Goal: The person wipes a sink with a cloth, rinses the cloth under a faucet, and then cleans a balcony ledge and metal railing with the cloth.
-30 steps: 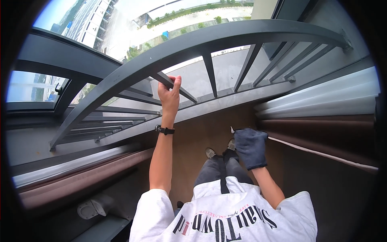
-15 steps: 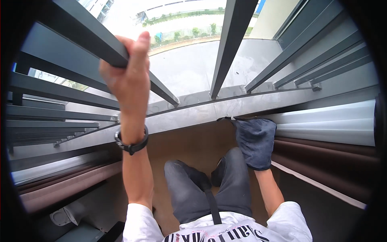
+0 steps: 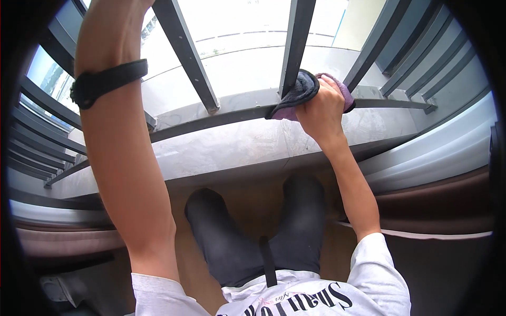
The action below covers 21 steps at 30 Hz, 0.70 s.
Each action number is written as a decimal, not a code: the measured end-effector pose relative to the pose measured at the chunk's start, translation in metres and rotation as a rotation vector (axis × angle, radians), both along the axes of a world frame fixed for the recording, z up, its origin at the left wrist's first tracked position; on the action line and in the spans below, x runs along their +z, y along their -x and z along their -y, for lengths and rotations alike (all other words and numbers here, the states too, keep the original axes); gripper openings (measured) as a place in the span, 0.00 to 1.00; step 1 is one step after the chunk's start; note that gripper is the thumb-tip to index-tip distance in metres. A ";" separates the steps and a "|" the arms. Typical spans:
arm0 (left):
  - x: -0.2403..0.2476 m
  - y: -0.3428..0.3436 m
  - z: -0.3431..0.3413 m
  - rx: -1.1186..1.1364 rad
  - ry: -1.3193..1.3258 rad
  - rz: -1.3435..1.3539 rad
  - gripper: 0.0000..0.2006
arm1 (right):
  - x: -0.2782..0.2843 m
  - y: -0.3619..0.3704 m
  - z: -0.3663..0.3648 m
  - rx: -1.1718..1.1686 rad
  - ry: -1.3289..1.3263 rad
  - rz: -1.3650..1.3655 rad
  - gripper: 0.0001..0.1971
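My right hand (image 3: 324, 108) is closed on a two-sided cleaning cloth (image 3: 303, 94), dark grey on one face and purple on the other. It presses the cloth against the foot of a dark railing bar (image 3: 296, 50), where the bar meets the bottom rail (image 3: 221, 117). My left arm, with a black wristband (image 3: 108, 83), reaches up past the bars. Only the base of my left hand (image 3: 124, 5) shows at the upper edge; its fingers are cut off by the frame.
Several upright bars stand along a pale stone sill (image 3: 226, 145). White curtains (image 3: 448, 137) and brown curtains (image 3: 437, 200) hang at the right, with more at the left. Beyond the railing lies a grey ledge (image 3: 237, 68). My knees (image 3: 205, 203) are just short of the sill.
My right hand has risen from beside my knee to the bottom rail with the cloth. My left hand has left the bar it was gripping and moved up, mostly out of the frame.
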State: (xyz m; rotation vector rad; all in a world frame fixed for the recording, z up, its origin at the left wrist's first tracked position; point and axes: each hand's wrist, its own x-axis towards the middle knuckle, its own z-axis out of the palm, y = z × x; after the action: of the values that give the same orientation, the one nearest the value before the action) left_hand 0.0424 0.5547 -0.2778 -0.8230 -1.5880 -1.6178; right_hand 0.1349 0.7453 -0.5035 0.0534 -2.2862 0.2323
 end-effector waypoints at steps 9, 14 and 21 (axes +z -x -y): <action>0.010 0.016 0.017 -0.360 0.115 0.064 0.12 | -0.023 -0.044 0.014 0.159 0.046 -0.252 0.16; -0.049 0.012 0.041 0.216 -0.048 -0.304 0.09 | -0.068 -0.029 0.080 0.401 0.210 -0.085 0.19; -0.237 -0.089 0.128 0.330 -0.092 0.097 0.14 | -0.108 0.015 0.196 0.419 0.028 0.414 0.28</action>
State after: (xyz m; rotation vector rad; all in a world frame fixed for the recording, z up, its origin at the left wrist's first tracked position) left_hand 0.1311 0.4271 -0.5151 -0.4128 -1.6065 -1.4950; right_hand 0.1197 0.5490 -0.6113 0.5159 -2.6625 0.5331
